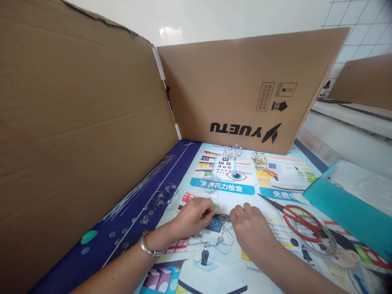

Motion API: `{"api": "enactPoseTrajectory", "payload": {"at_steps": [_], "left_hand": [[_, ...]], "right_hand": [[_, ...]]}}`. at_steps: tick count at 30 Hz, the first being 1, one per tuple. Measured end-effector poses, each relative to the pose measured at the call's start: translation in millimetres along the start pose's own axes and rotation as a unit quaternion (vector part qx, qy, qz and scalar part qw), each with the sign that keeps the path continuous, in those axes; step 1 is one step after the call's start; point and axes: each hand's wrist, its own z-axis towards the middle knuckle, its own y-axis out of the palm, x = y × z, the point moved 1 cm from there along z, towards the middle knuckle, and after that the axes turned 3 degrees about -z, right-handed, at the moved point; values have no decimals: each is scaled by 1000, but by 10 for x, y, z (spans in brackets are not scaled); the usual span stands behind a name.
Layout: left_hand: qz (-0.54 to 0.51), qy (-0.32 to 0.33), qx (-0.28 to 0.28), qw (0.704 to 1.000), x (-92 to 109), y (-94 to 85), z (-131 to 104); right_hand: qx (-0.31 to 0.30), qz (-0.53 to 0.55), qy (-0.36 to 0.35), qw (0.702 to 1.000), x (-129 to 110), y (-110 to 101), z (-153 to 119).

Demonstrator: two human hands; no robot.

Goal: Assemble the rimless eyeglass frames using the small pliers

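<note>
My left hand point(192, 216), with a silver bangle point(148, 247) on its wrist, is closed with the fingertips pinched at the left end of a thin dark bundle of wire point(223, 217). My right hand point(249, 224) is closed round the other end of that bundle. Just below the hands, loops of thin wire with clear beads point(206, 244) lie on the printed sheet. Red-handled scissors point(301, 218) rest to the right of my right hand, over a coil of clear line point(329, 245). What lies inside the fingers is hidden.
Cardboard panels point(239, 85) stand at the left and back. Clear beads point(143, 218), straight wires point(141, 183) and a green disc point(89, 237) lie at the left. Beaded clusters point(233, 152) sit near the back panel. A teal box point(346, 208) is at the right.
</note>
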Motion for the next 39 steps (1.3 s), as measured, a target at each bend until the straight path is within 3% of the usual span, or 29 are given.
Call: {"api": "enactPoseTrajectory", "payload": {"at_steps": [39], "left_hand": [[-17,23,-11,1000,-31,-8,-3]], "right_hand": [[-7,4,5,1000,19,47,0]]}}
